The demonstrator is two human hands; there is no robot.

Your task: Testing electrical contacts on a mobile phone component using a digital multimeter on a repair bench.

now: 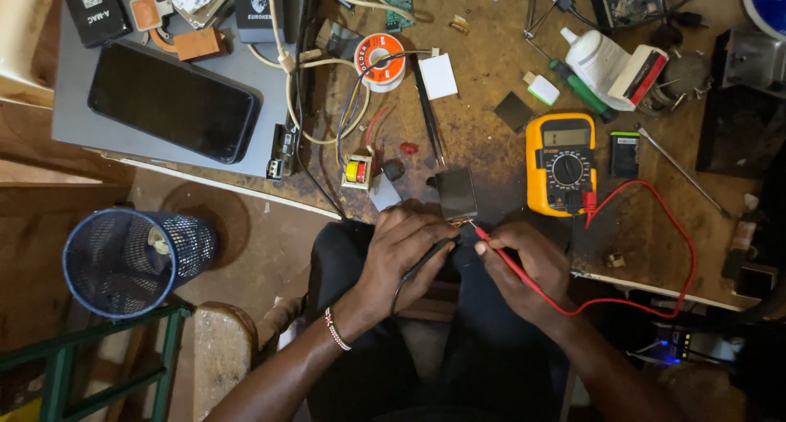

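Observation:
My left hand [403, 257] grips a black probe [426, 262] whose lead curls down over my wrist. In my right hand [524, 268] is a red probe [501, 254], with a red lead [671, 225] looping to the yellow multimeter [561, 162]. Both probe tips meet at the lower edge of a small dark rectangular part [457, 194] lying at the bench's near edge. A beaded band sits on my left wrist.
A black phone [172, 101] lies on a grey slab at the left. A solder spool [382, 55], a small transformer [357, 170], a white bottle [596, 58], screwdrivers and loose wires clutter the bench. A blue mesh bin [131, 258] stands on the floor at left.

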